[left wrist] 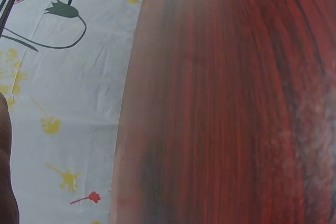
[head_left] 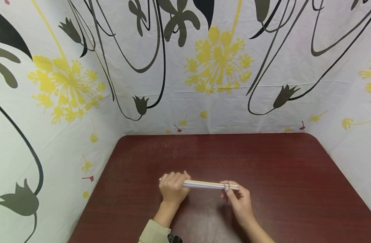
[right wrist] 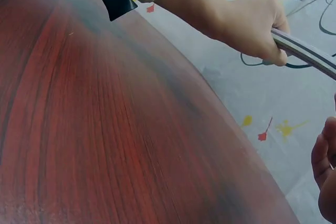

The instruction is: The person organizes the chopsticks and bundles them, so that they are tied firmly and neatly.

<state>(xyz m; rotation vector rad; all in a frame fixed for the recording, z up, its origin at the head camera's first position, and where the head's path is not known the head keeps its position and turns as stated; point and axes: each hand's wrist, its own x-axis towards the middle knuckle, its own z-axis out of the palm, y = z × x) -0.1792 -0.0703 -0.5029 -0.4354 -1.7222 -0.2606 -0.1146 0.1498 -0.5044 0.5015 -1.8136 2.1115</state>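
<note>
A slim bundle of long pale sticks [head_left: 203,184] lies almost level above the table, across both hands. My left hand [head_left: 173,187] grips its left part in a fist, with a short end poking out past the knuckles. At the other end, the thumb and fingers of my right hand [head_left: 241,206] pinch the bundle beside a thin tie [head_left: 229,184] looped round it. That tie looks blue in the left wrist view. From the right wrist, the sticks [right wrist: 304,51] show pale and dark stripes, and my right fingers [right wrist: 320,161] appear only at the edge.
Below the hands spreads a dark red wood-grain table [head_left: 216,158] with rounded far corners. White cloth [head_left: 173,77] printed with flowers hangs behind it and at both sides. A black strapped device [head_left: 174,238] sits on the left wrist by a beige sleeve [head_left: 155,231].
</note>
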